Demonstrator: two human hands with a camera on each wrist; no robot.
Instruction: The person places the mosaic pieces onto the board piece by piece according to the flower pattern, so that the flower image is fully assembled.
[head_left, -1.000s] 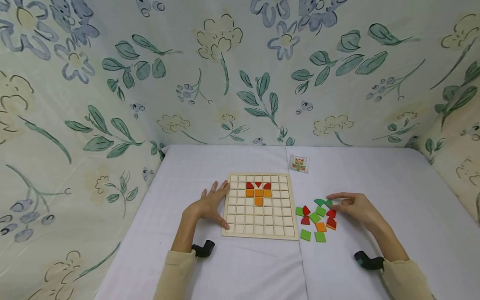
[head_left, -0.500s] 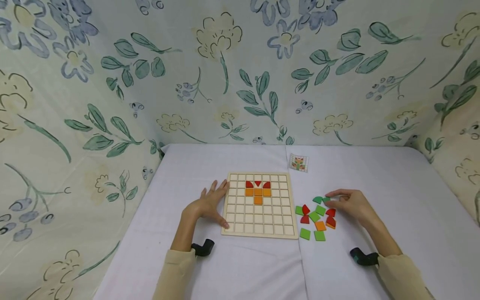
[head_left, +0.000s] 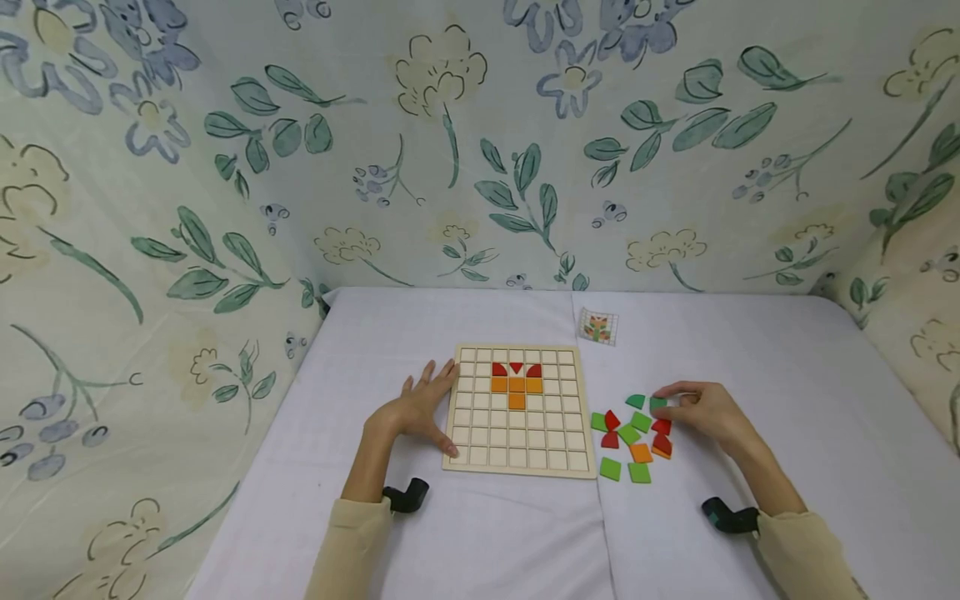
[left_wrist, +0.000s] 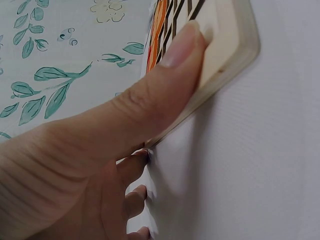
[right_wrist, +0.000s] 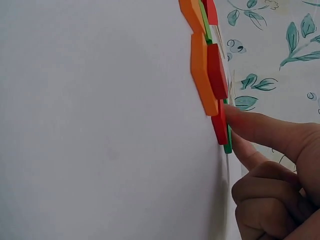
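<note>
A wooden grid board (head_left: 525, 458) lies on the table, with red and orange tiles (head_left: 517, 385) set in its upper cells. My left hand (head_left: 412, 412) rests at its left side, fingers spread along the edge. In the left wrist view the thumb (left_wrist: 175, 65) presses on the board's corner. To the right of the board, my right hand (head_left: 705, 410) has a dark green quarter-round tile (head_left: 658, 403) between index finger and thumb, the other fingers curled in. A second dark green tile (head_left: 635, 402) lies just left of it. In the right wrist view the green tile (right_wrist: 228, 142) is mostly hidden behind red ones.
Loose light green (head_left: 610, 468), red (head_left: 611, 419) and orange (head_left: 641, 452) tiles lie between the board and my right hand. A small picture card (head_left: 598, 327) with a coloured grid pattern sits beyond the board's right corner. A floral cloth (head_left: 480, 167) hangs behind the table.
The dark green tile at my right fingertips has turned and now stands apart from the other green one. The right forearm has shifted slightly left. The left hand stays on the board.
</note>
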